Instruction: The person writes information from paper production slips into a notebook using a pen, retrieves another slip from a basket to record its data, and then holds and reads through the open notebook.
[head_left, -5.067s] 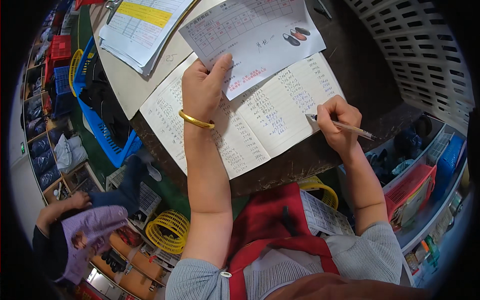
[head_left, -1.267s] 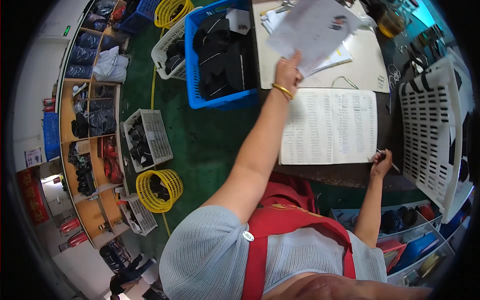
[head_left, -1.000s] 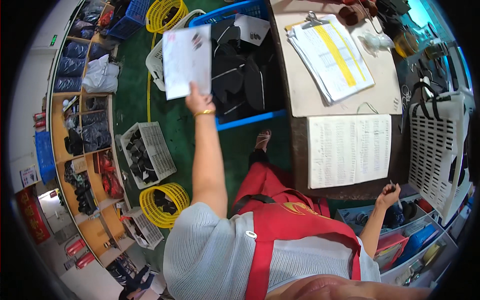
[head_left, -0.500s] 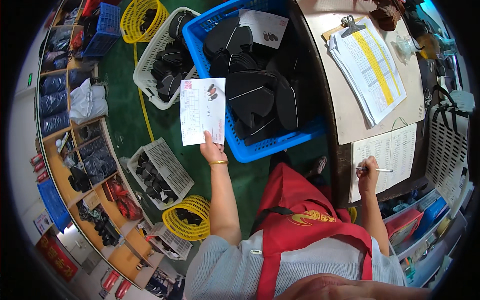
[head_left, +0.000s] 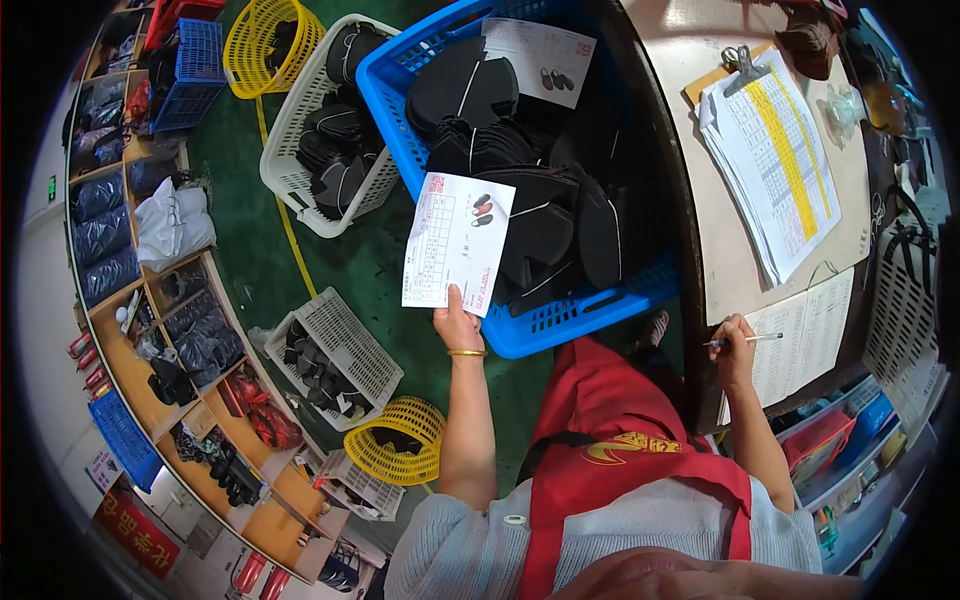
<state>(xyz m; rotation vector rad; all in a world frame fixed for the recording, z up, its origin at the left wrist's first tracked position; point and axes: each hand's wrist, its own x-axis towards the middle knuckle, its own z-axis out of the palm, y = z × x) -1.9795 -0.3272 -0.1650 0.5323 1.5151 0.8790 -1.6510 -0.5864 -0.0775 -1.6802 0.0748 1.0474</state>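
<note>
My left hand, with a gold bangle on the wrist, holds a white printed sheet by its lower edge, over the near corner of a blue crate full of black shoe parts. My right hand grips a pen and rests on an open ledger at the edge of the table. A second paper slip lies on the black parts at the far end of the blue crate.
A clipboard with a yellow-striped form lies on the table. White baskets and yellow baskets stand on the green floor. Shelves of bagged goods line the left. A white crate is at right.
My view swung from the table toward the floor. My left hand lifted the sheet off the ledger and carried it left, over the blue crate. My right hand stayed at the ledger with the pen.
</note>
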